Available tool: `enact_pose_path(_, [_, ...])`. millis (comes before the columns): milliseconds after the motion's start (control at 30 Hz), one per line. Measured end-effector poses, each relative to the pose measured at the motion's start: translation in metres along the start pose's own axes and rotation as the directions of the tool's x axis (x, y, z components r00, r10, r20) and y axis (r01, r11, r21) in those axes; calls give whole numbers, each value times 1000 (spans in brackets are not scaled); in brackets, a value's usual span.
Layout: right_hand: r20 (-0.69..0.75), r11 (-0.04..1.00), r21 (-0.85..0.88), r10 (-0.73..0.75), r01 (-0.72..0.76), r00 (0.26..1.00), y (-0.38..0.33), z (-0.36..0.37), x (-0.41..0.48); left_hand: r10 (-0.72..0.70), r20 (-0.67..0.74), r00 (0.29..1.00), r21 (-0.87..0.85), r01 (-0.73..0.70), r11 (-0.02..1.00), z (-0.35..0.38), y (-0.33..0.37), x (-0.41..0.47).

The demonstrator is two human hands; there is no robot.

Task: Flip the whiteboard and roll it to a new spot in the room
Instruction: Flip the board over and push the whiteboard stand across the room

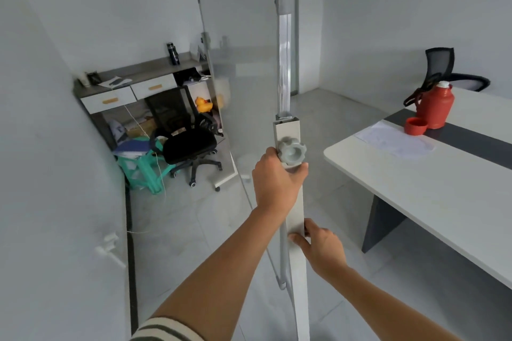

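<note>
The whiteboard stands edge-on in front of me, its glossy panel stretching away to the left of a white upright post. A grey ribbed knob sits on the post's side. My left hand is wrapped around the post just under and behind that knob. My right hand grips the same post lower down, thumb across its front face. The stand's caster foot shows on the floor beyond the panel.
A long white table with a red thermos, a red cup and a paper sheet stands close on the right. A black office chair, a green stool and a cluttered desk fill the back left. A wall runs along the left.
</note>
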State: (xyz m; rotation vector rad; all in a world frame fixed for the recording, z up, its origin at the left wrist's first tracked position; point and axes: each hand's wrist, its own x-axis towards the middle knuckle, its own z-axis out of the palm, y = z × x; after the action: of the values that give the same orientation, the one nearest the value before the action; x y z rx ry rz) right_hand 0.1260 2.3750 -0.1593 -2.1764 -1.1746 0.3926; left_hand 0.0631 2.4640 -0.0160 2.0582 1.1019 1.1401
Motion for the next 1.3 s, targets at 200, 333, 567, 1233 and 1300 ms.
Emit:
enact_pose_path(200, [14,1000,13,5,-5,1000,-27,21,112,-22,2,1000,-6,22,1000,20,-40,105])
enact_pose_path(333, [-3,1000,1,23,-23,1000,-35,33,175,6,0,1000,-11,-6,1000,38,-65,166])
enact_pose_path(567, [-79,996,47,80,-76,994,-52,63,290,83,45,995,-54,-81,995,76,-116,279])
enact_pose_path(1233, [-144,983,100,170,-157,975,-80,113,602,181,171,969,-95,-166,981,170,-216,571])
enact_pose_path(1300, [-145,983,94,170,-158,975,-81,112,629,185,178,966,-98,-170,981,182,-220,595])
